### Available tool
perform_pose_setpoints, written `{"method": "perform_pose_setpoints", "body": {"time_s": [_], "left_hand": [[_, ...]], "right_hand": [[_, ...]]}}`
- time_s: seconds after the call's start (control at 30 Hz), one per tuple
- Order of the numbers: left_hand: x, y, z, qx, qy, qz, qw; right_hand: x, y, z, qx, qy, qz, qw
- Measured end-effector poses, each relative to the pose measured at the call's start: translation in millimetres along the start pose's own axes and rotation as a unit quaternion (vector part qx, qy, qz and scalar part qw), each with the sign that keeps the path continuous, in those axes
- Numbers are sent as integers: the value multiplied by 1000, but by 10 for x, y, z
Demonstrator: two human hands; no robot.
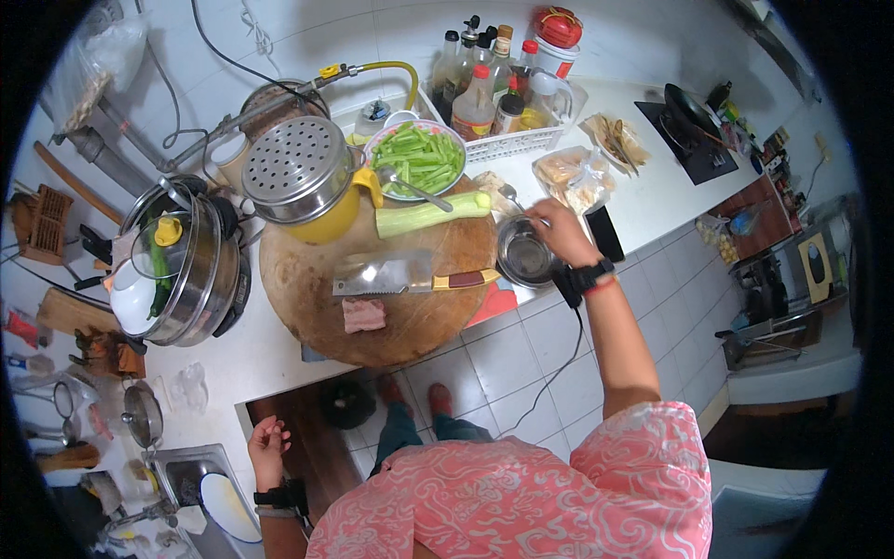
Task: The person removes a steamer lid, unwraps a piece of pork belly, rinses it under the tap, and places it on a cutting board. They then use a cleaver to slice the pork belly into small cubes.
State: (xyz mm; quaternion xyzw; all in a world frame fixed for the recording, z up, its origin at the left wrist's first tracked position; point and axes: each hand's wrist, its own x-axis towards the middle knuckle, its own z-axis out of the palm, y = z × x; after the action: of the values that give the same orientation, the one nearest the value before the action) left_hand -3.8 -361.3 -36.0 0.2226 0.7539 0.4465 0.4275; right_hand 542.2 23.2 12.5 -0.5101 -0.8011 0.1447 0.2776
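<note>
My right hand (553,227) is at the rim of a small stainless steel bowl (524,253), beside a metal spoon (511,195); whether its fingers hold the spoon or the rim is unclear. Low at the left, my left hand (269,439) is raised with fingers loosely curled and holds nothing. On the round wooden chopping board (300,279) lie a cleaver (391,272), its handle towards the bowl, a piece of raw meat (364,315) and a peeled pale green vegetable (433,214). Behind them a plate of cut green pieces (419,157) has a spoon resting on it.
A yellow pot with a perforated steamer lid (297,161) stands at the board's back left, near a large steel steamer (188,272). Bottles fill a white basket (517,144). Bagged food (573,178) and a phone (605,234) lie right of the bowl. A sink (185,475) is lower left.
</note>
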Motion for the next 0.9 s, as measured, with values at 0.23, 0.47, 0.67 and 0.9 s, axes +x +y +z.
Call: {"method": "perform_pose_setpoints", "body": {"time_s": [0.23,0.47,0.67,0.9], "left_hand": [[-316,1,-120,2,44,11,999],[-766,-18,-148,-27,88,-12,996],[-778,261,64,-44,48,34,997],[-487,1111,691,-2,-104,105,989]], "right_hand": [[975,450,731,-91,-133,72,984],[1417,916,1221,-141,-195,58,969],[1371,378,339,-130,87,-125,980],[199,-1277,-695,39,255,-88,962]]}}
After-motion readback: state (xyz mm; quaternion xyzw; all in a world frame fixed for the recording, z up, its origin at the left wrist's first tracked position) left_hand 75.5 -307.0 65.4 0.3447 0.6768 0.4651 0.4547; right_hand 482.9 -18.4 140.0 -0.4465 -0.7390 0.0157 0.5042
